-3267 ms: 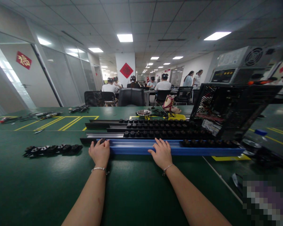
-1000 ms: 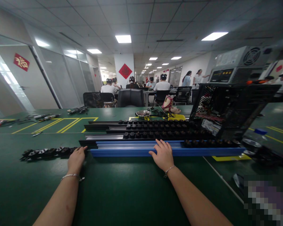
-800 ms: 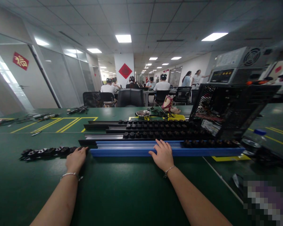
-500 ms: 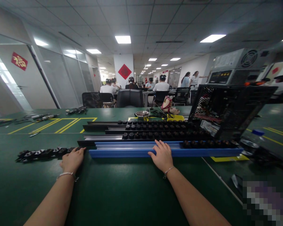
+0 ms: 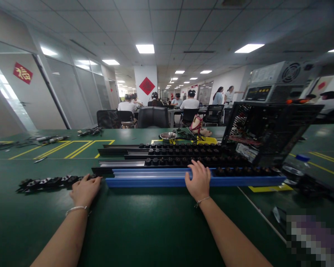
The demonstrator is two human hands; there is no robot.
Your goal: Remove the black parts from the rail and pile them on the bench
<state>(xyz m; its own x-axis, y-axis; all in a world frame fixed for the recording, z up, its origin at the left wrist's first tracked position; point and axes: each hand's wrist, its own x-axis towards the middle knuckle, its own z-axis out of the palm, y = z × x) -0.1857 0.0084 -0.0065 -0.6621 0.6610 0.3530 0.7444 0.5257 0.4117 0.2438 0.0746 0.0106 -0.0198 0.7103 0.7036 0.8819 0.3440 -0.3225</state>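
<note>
My left hand is closed over the right end of a row of small black parts with metal tops, lying on the green table. Its bent fingers hide that end of the row. In front of me lies a long blue rail with a silvery inner groove. My right hand rests over this rail, fingers spread and open, holding nothing that shows. To the right of its fingertips, several black round parts sit in a line inside the rail.
Behind the blue rail lie several black rails with similar parts. An open computer case with power supplies on top stands at right, beside a blue-capped bottle. A metal bowl and cables lie farther back.
My right hand has slid to the right along the blue rail, closer to the black parts in it. My left hand stays at the end of the row, almost unmoved.
</note>
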